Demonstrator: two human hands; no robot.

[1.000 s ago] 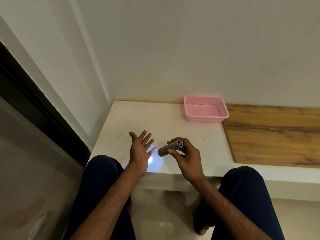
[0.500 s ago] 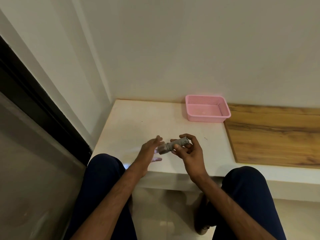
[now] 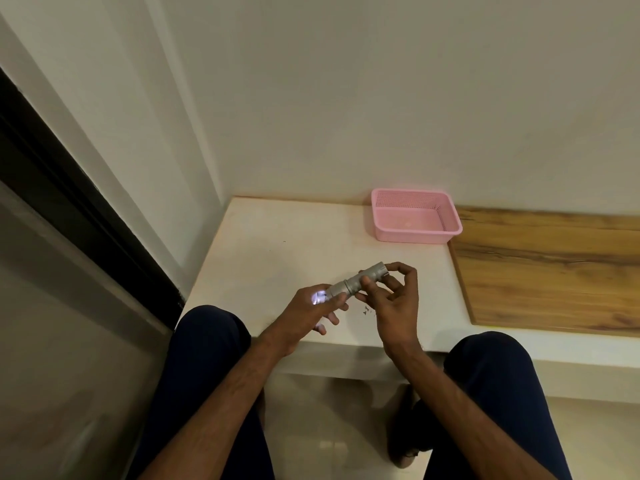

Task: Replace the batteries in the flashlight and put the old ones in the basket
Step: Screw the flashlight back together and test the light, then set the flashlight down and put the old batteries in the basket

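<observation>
A small silver flashlight is held level above the white ledge, lit, with its beam glowing on my left hand. My left hand grips the head end of the flashlight, fingers curled around it. My right hand pinches the tail end between thumb and fingers. A pink plastic basket stands at the back of the ledge against the wall, to the right of and beyond my hands. No loose batteries show anywhere.
The white ledge meets a wooden board on the right. Walls close the back and left, with a dark frame at left. My knees in dark trousers sit below the ledge's front edge. Small dark specks lie near my right hand.
My left hand, first open and apart with light on its palm, moved right and closed around the flashlight's head. My right hand turned the flashlight more level.
</observation>
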